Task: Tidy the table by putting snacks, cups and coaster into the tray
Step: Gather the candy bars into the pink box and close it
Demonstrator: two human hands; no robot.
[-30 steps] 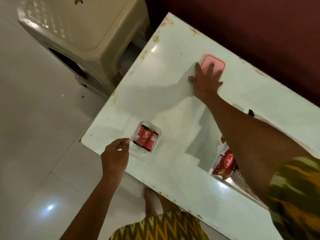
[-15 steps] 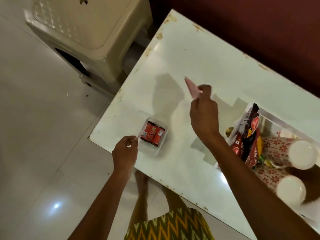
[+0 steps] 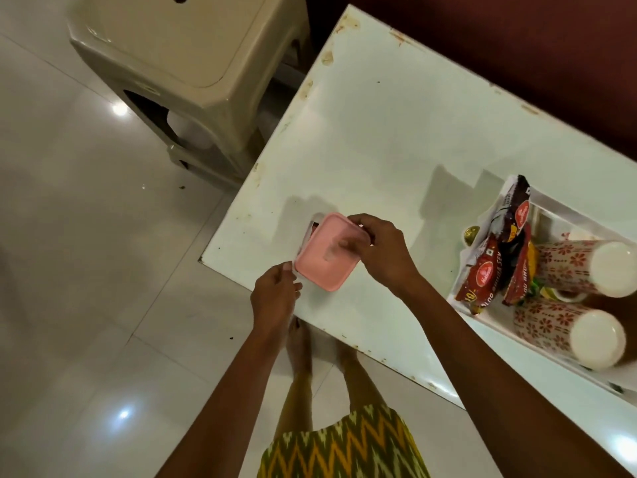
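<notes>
Near the worktop [image 3: 396,132] edge, right hand [image 3: 382,257] grips a diagonal pink lid [image 3: 325,260]; left hand [image 3: 275,294] pinches the clear box [image 3: 307,234] beneath, tray [image 3: 579,219] well apart.

the pink lid [image 3: 325,251] no longer lies flat on the far part of the surface [image 3: 379,132]. the right hand [image 3: 381,251] has lifted it, carried it across and now holds it by its far edge over the small container [image 3: 311,230] at the near corner. the red packets inside are almost hidden. the left hand [image 3: 274,298] now touches the lid's near corner.
</notes>
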